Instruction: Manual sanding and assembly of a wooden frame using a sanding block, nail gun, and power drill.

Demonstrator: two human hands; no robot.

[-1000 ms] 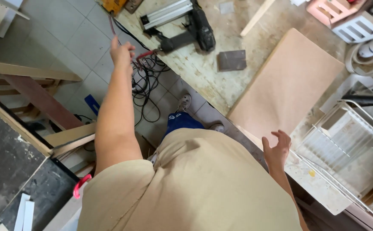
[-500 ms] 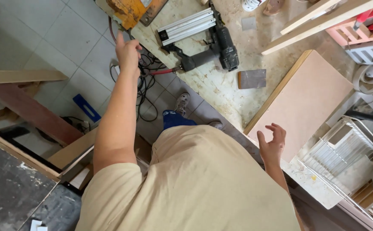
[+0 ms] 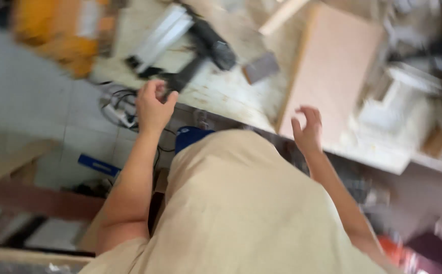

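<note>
Head cam's blurry: left hand (image 3: pixel 153 107) loosely curled, holding nothing, just short of the nail gun (image 3: pixel 190 50) on the bench (image 3: pixel 221 96). Right hand (image 3: pixel 307 133) open, empty, by the board (image 3: pixel 332 66). Nothing's been grabbed yet.

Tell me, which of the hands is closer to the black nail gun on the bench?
Left. The left hand is right beside the black nail gun, by its handle. The right hand is farther off, in front of the pinkish board.
</note>
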